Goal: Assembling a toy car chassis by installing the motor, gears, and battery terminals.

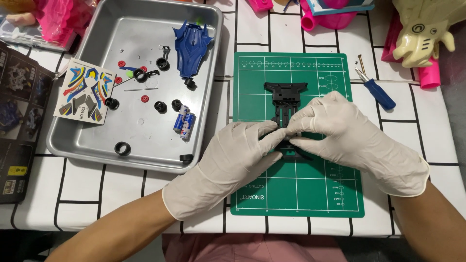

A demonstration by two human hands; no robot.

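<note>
Here we have both gloved hands on a black plastic chassis [285, 99] that lies flat on the green cutting mat [310, 194], in the middle of the counter [87, 189]. Our left hand [232, 160] comes in from the lower left, its fingers [264, 131] bunched and pinching the near end of the chassis. Our right hand [347, 138] reaches in from the right, its fingers [303, 116] pressed together on the same spot. Whether some small part sits between the fingertips we cannot tell, as the gloves hide it.

To the left stands a metal tray [92, 145]. In it lie a blue car body shell [192, 46], several loose black tyres [122, 148], small red hubs [144, 98] and two batteries [184, 125]. A sticker sheet [85, 92] leans over the tray's left rim. A blue-handled screwdriver [376, 91] rests on the counter just beyond the mat's right edge.

As we judge it, the main risk sits under our fingertips. Both hands squeeze one thin end of the chassis while the far end lies free, so too hard a press could flex or snap a plastic tab, or tip the far end up off the mat. The gloves dull our touch, and anything tiny held there could slip out and roll across the mat. Our left forearm passes close to the tray's near corner, where one tyre sits right at the rim, and a nudge might knock it out.
</note>
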